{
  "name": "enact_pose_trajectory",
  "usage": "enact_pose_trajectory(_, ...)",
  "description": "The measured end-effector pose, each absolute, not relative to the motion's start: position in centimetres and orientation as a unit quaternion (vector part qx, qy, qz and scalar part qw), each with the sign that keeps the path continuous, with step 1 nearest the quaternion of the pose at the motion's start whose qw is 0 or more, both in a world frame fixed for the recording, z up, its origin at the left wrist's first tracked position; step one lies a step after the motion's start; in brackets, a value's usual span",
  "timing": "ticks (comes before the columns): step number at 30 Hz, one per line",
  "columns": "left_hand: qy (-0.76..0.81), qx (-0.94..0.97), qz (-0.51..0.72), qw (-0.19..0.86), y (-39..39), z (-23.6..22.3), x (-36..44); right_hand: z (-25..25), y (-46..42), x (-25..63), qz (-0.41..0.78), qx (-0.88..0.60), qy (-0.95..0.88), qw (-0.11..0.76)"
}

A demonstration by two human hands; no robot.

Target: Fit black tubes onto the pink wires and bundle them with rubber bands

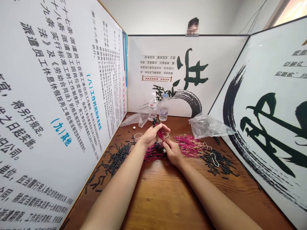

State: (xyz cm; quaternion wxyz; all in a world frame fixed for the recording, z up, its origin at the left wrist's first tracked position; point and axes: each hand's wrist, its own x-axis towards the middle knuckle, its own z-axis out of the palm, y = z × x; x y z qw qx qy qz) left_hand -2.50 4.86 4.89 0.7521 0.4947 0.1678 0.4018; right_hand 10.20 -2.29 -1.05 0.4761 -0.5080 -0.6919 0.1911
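Note:
My left hand (150, 135) is wrapped round a bundle of thin red wires (160, 131) whose upper ends carry black sleeves. Close below it, the fingers of my right hand (173, 152) are pinched together at the bundle's lower end; what exactly sits between the fingertips is too small to make out. Under and behind both hands lies a pile of red wires (188, 145), some with black sleeves at the left part of the pile. A scatter of short black tubes (121, 156) spreads to the left, and more black tubes (223, 163) lie to the right.
Two water bottles (163, 108) stand at the back of the wooden table (153, 198). A clear plastic bag (208, 126) lies back right, another plastic sheet (135, 119) back left. White loops (215, 160) lie among the tubes. Printed panels (168, 44) enclose three sides; a person's head shows beyond.

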Motion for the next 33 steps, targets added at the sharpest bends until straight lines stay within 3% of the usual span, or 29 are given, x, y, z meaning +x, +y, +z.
enact_pose_trajectory(33, 0.133, 0.467, 0.335, 0.807, 4.3, 4.3, -1.2, -1.8, -1.7, 10.3, 0.183, -0.522, -0.663, 0.505)
